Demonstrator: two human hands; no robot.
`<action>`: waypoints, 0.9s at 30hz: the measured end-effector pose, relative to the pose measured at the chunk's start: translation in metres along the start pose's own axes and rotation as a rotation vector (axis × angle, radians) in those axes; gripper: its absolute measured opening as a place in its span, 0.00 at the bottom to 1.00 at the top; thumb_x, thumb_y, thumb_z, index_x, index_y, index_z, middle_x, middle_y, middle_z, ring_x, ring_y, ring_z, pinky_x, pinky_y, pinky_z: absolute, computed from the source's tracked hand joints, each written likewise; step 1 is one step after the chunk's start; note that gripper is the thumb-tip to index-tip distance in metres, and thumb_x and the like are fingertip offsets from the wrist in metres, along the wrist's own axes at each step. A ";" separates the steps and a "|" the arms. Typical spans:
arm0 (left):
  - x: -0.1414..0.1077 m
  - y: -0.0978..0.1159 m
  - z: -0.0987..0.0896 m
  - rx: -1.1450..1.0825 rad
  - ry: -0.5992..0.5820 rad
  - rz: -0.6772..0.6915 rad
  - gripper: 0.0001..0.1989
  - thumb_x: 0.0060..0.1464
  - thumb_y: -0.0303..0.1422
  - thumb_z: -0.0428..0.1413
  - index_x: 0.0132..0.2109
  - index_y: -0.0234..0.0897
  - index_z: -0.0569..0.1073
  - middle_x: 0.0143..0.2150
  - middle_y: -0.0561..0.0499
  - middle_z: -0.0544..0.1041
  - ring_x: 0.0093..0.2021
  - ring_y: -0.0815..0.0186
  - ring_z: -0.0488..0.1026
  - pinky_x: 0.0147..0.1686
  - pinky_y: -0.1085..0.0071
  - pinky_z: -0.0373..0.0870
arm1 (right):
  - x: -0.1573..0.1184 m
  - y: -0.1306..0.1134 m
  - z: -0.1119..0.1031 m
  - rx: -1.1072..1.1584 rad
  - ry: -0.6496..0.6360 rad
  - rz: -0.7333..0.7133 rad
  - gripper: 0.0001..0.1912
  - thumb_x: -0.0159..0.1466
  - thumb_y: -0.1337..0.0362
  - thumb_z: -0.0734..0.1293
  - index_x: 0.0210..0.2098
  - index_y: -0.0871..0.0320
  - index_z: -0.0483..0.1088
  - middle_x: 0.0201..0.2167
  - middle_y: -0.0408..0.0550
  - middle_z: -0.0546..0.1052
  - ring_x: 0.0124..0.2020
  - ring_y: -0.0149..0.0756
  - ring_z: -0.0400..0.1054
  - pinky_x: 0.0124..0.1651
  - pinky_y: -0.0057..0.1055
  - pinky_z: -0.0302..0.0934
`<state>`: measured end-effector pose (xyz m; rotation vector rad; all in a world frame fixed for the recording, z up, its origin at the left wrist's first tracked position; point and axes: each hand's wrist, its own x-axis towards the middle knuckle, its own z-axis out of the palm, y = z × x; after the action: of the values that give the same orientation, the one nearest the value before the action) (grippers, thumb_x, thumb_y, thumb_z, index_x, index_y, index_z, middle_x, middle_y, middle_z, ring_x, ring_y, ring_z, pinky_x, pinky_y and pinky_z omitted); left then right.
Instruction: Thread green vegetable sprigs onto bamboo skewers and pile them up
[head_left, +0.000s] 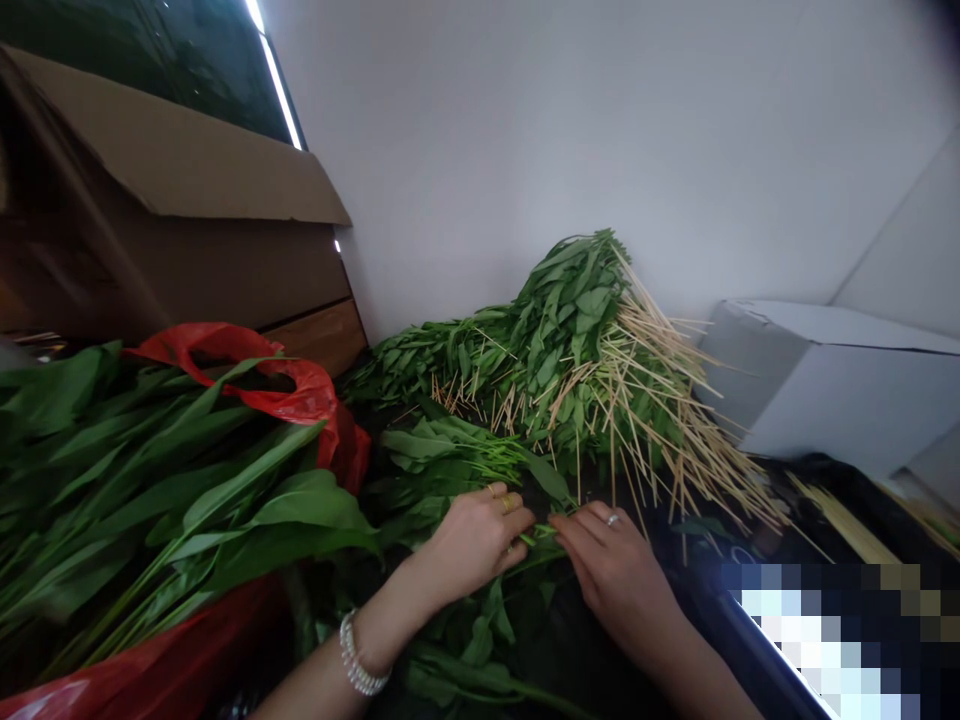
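Left hand (480, 527) and right hand (615, 555) pinched green stems (541, 534) between them, on the near side of the leafy pile (574, 310); stems looked light, bendy, easily bruised, probably best gripped gently mid-stem, clear of soft blades.

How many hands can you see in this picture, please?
2: the left hand is in the lower middle, pinching green stems; the right hand is just right of it, at the same stems.

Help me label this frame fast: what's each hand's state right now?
Left hand: closed, holding green leaf stems.
Right hand: closed, fingertips pinched on the same stems.
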<state>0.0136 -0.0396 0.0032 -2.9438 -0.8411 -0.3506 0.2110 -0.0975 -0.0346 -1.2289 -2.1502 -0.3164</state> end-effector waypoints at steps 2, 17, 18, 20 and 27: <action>0.000 0.001 0.003 0.010 0.019 0.000 0.03 0.54 0.29 0.55 0.33 0.36 0.71 0.31 0.50 0.73 0.34 0.61 0.67 0.36 0.68 0.65 | 0.000 -0.001 0.001 -0.024 -0.001 0.007 0.12 0.69 0.71 0.57 0.42 0.61 0.72 0.30 0.49 0.73 0.36 0.41 0.63 0.41 0.38 0.53; 0.011 0.003 0.007 -1.118 0.243 -0.505 0.09 0.48 0.31 0.48 0.22 0.36 0.63 0.20 0.57 0.59 0.25 0.70 0.56 0.26 0.73 0.52 | 0.013 -0.019 -0.006 0.121 0.078 0.030 0.11 0.70 0.70 0.57 0.38 0.60 0.70 0.29 0.48 0.71 0.35 0.40 0.62 0.40 0.36 0.53; 0.011 0.004 0.008 -1.195 0.238 -0.522 0.09 0.48 0.32 0.48 0.22 0.36 0.63 0.20 0.57 0.59 0.24 0.71 0.55 0.25 0.73 0.51 | 0.014 -0.020 -0.006 0.135 0.078 0.032 0.11 0.70 0.70 0.57 0.38 0.60 0.70 0.29 0.48 0.71 0.34 0.39 0.62 0.40 0.36 0.53; 0.011 0.004 0.009 -1.330 0.243 -0.549 0.09 0.47 0.31 0.49 0.21 0.36 0.64 0.19 0.57 0.59 0.23 0.72 0.54 0.24 0.73 0.49 | 0.014 -0.020 -0.007 0.160 0.080 0.032 0.10 0.69 0.70 0.57 0.38 0.60 0.69 0.29 0.47 0.71 0.34 0.39 0.62 0.40 0.36 0.54; 0.003 -0.037 -0.005 -1.573 0.565 -0.577 0.13 0.49 0.34 0.48 0.20 0.38 0.54 0.19 0.59 0.50 0.20 0.72 0.44 0.18 0.75 0.43 | 0.006 -0.008 -0.012 0.264 0.116 0.114 0.08 0.68 0.70 0.58 0.38 0.59 0.69 0.30 0.47 0.72 0.34 0.38 0.64 0.40 0.35 0.59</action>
<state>-0.0043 -0.0068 0.0089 -2.9260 -1.8146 -2.7825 0.2071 -0.1034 -0.0203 -1.1467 -1.9425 -0.0505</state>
